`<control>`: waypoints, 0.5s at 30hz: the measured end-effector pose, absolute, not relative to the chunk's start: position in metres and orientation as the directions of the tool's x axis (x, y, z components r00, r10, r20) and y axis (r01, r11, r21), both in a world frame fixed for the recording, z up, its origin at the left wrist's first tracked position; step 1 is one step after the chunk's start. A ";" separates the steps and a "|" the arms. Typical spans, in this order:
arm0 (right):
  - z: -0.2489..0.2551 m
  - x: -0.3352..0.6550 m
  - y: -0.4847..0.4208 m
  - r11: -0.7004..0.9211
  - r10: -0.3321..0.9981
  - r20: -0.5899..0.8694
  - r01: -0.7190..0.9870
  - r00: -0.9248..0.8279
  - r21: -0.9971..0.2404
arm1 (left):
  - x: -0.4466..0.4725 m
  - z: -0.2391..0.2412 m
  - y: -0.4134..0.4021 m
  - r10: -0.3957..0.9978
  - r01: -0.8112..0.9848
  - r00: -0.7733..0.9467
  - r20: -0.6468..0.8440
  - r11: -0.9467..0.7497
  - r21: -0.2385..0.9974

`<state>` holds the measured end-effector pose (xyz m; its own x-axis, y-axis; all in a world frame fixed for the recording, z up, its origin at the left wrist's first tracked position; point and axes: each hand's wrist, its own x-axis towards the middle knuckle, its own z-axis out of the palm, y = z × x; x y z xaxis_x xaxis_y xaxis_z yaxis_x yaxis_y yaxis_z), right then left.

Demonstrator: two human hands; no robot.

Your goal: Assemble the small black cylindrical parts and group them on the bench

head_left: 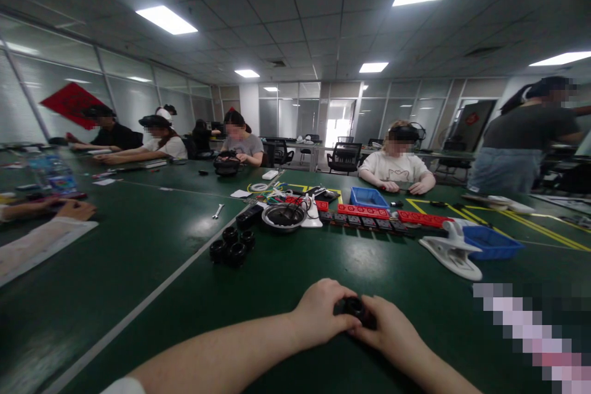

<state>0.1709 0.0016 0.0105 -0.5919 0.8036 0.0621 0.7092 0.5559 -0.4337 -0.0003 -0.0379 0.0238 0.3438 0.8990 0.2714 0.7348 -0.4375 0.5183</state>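
Note:
Both my hands meet low in the middle of the green table [138, 258]. My left hand [319, 311] and my right hand [385, 329] are closed around one small black round part [355, 306], which shows between the fingers. Beyond them, to the left, lies a cluster of several similar black round parts [232, 246]. A metal bowl [283, 217] with dark pieces stands behind that cluster.
Red and black power strips [369, 217], two blue bins [368, 197] [492, 241] and a white clamp-like tool [455, 252] lie across the table's middle. A small wrench [218, 211] lies to the left. Several people sit around the table; another person's hand [74, 209] rests at left.

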 end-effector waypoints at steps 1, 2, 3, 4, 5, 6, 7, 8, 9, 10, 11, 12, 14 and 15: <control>0.010 0.169 0.000 0.562 0.811 0.089 0.726 -0.579 -0.397 | 0.001 0.024 -0.039 0.909 0.751 0.313 0.275 -0.414 0.514; 0.010 0.167 -0.002 0.564 0.816 0.112 0.740 -0.567 -0.368 | 0.002 0.024 -0.039 0.915 0.762 0.294 0.277 -0.400 0.509; 0.010 0.166 -0.003 0.563 0.820 0.125 0.748 -0.559 -0.350 | 0.002 0.024 -0.039 0.916 0.767 0.289 0.277 -0.395 0.505; 0.011 0.167 -0.003 0.566 0.819 0.131 0.748 -0.559 -0.346 | 0.002 0.024 -0.039 0.915 0.766 0.299 0.273 -0.400 0.503; 0.012 0.168 -0.003 0.575 0.811 0.134 0.736 -0.569 -0.356 | 0.001 0.025 -0.038 0.910 0.758 0.317 0.267 -0.412 0.505; 0.013 0.170 -0.003 0.593 0.795 0.138 0.712 -0.590 -0.376 | 0.000 0.025 -0.038 0.903 0.745 0.341 0.263 -0.430 0.511; 0.014 0.173 -0.002 0.616 0.772 0.138 0.676 -0.621 -0.403 | -0.001 0.025 -0.037 0.893 0.725 0.370 0.258 -0.451 0.521; 0.016 0.176 0.000 0.642 0.740 0.135 0.633 -0.659 -0.433 | -0.002 0.026 -0.036 0.881 0.702 0.397 0.256 -0.472 0.534; 0.017 0.179 0.002 0.662 0.708 0.125 0.592 -0.695 -0.459 | -0.003 0.026 -0.036 0.871 0.678 0.423 0.251 -0.488 0.550; 0.018 0.182 0.004 0.677 0.677 0.104 0.561 -0.728 -0.477 | -0.004 0.027 -0.035 0.860 0.654 0.454 0.234 -0.500 0.568; 0.019 0.185 0.006 0.684 0.649 0.077 0.536 -0.757 -0.495 | -0.005 0.028 -0.034 0.856 0.638 0.468 0.222 -0.501 0.585; 0.019 0.187 0.009 0.686 0.631 0.065 0.516 -0.773 -0.513 | -0.005 0.029 -0.034 0.857 0.629 0.470 0.213 -0.494 0.601; 0.017 0.190 0.013 0.664 0.631 0.046 0.508 -0.774 -0.548 | -0.004 0.030 -0.033 0.852 0.608 0.481 0.206 -0.493 0.622; 0.015 0.190 0.014 0.647 0.644 0.038 0.518 -0.764 -0.560 | -0.004 0.030 -0.033 0.852 0.604 0.481 0.208 -0.494 0.626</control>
